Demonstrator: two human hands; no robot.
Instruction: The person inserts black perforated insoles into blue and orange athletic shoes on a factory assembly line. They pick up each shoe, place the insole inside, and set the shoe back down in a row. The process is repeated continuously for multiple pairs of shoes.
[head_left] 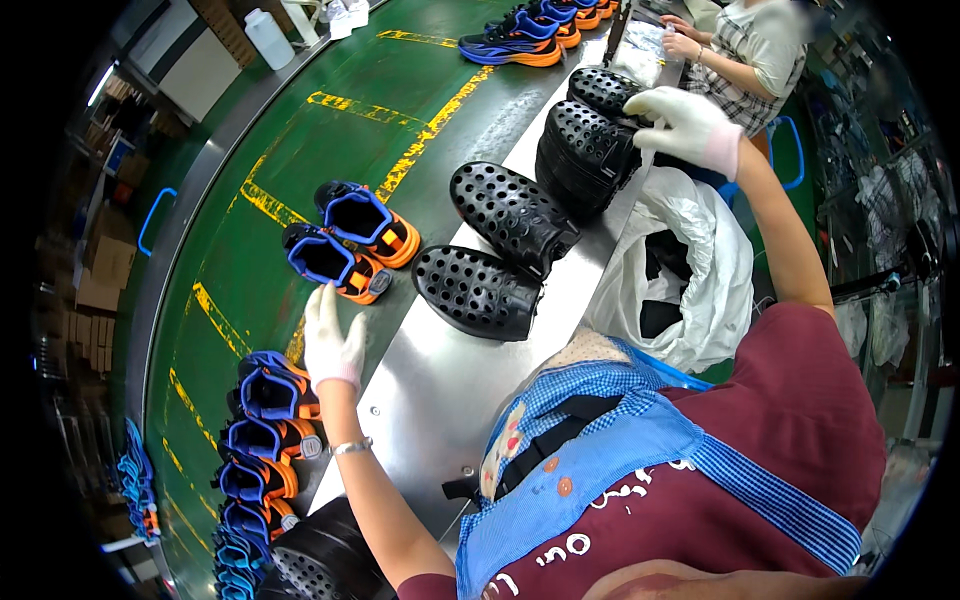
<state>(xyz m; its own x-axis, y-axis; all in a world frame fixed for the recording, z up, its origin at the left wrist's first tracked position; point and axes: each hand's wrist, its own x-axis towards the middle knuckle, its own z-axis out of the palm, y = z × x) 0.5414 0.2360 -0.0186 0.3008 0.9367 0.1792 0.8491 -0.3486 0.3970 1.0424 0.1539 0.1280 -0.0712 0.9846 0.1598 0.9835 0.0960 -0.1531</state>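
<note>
Left hand (333, 345) and right hand (690, 125) covered by white gloves (705, 132), finished with pale pink cuffs (728, 152). Silver band (352, 446) worn below left cuff. Maroon short-sleeved shirt (800, 400) printed with white script (575, 546), overlaid by blue apron (620, 450) with checked strap (770, 505), orange buttons (565, 487).

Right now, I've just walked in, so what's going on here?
A white-gloved person's left hand is at the heel of a black, blue and orange shoe, one of a pair on the green surface. The right hand is at black perforated shells; whether it grips one is unclear. Two more shells lie side by side partly over the metal ledge.
</note>
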